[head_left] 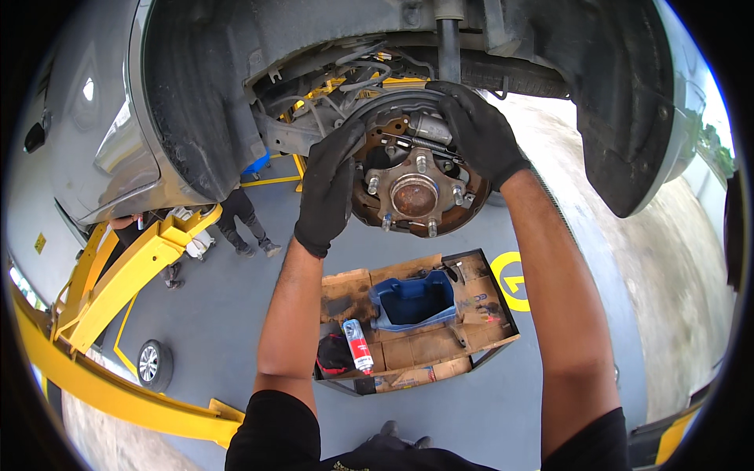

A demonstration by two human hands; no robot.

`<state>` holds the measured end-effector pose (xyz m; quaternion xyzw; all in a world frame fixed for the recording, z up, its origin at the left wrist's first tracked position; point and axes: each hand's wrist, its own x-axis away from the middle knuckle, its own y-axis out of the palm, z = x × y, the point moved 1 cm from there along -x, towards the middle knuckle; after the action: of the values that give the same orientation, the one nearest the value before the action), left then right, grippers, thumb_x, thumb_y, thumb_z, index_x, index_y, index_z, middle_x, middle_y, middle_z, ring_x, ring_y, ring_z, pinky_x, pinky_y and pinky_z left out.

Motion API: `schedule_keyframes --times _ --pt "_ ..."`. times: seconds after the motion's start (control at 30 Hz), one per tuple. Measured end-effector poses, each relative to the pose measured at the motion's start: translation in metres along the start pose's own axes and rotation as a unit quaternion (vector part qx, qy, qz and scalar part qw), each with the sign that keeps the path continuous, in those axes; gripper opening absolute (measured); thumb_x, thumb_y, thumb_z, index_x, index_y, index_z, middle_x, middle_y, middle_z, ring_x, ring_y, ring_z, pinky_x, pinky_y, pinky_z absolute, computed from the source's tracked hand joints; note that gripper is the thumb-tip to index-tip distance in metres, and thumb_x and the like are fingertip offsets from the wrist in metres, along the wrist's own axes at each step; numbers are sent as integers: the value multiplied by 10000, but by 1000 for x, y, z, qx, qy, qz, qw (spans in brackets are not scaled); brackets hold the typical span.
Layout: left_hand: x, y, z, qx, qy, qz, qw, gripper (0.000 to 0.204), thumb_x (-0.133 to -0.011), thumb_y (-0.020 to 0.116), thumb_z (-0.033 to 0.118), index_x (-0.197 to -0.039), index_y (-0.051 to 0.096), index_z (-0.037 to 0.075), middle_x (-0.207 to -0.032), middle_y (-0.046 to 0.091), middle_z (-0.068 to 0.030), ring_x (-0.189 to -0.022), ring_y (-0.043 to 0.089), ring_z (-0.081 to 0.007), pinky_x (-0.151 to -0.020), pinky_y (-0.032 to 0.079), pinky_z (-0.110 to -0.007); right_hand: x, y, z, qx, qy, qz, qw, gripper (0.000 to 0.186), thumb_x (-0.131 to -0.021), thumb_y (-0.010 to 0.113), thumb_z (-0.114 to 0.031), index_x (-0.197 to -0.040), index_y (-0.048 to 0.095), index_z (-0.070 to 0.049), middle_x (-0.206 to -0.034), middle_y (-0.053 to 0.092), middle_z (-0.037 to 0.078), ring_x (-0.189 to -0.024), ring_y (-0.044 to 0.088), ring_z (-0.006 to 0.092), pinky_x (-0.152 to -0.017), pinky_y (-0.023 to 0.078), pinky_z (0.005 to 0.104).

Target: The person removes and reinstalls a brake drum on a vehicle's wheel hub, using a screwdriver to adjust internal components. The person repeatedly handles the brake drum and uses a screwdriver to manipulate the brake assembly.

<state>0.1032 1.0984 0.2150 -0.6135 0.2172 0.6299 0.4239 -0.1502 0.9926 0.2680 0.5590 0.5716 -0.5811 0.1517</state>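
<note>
A drum brake assembly with rusty brown brake shoes point(473, 200) hangs under the wheel arch. Its round hub point(413, 196) carries several wheel studs, and a coil spring point(430, 144) runs across above it. My left hand point(327, 188), in a black glove, is up against the left side of the assembly, fingers stretched upward. My right hand point(481, 132), gloved likewise, lies over the upper right rim with its fingers extended along the top. Both hands look open; the right fingertips' contact is partly hidden.
Below stands a cart point(495, 342) lined with stained cardboard, holding a cut-open blue container point(416, 302), a spray can point(358, 345) and small tools. Yellow lift arms point(141, 271) reach in from the left. A wheel point(155, 364) is on the floor; people's legs point(245, 220) show behind.
</note>
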Motion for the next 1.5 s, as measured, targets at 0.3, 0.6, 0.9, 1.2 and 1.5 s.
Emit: schedule_keyframes --times 0.3,0.6,0.9,1.2,1.5 --pt "-18 1 2 -51 51 -25 997 403 -1023 568 1 -1416 644 41 -1465 636 -172 -1320 586 -364 -1144 429 -449 -1 0 -22 24 79 11 997 377 -1074 548 -413 -1235 704 -110 -1132 746 184 -1056 713 389 -938 540 472" --pt "-33 3 -2 -91 111 -28 989 441 -1014 568 -16 -1447 609 55 -1451 647 -147 -1253 589 -342 -1102 426 -456 4 1 -39 -9 124 81 989 401 -1065 587 -402 -1086 734 -29 -980 750 216 -926 719 414 -844 543 467" --pt "-31 1 -1 -87 81 -45 992 391 -1047 537 57 -1429 622 46 -1425 661 -156 -1279 591 -347 -1102 426 -452 4 -1 -40 -36 132 83 987 418 -1072 574 -425 -1098 730 -38 -955 747 210 -905 716 403 -842 535 465" --pt "5 8 -7 -46 24 56 997 358 -1043 542 66 -1382 657 53 -1407 669 -173 -1260 606 -365 -1101 421 -444 6 -7 -44 -51 156 77 983 411 -1075 567 -431 -1070 721 -50 -983 744 197 -939 715 384 -857 533 467" --pt "3 7 2 -11 -12 64 998 352 -1053 529 73 -1377 659 37 -1370 683 -188 -1240 617 -386 -1095 439 -472 7 -7 -43 -58 160 64 983 408 -1072 573 -436 -1090 716 -55 -978 747 202 -951 720 394 -863 540 484"
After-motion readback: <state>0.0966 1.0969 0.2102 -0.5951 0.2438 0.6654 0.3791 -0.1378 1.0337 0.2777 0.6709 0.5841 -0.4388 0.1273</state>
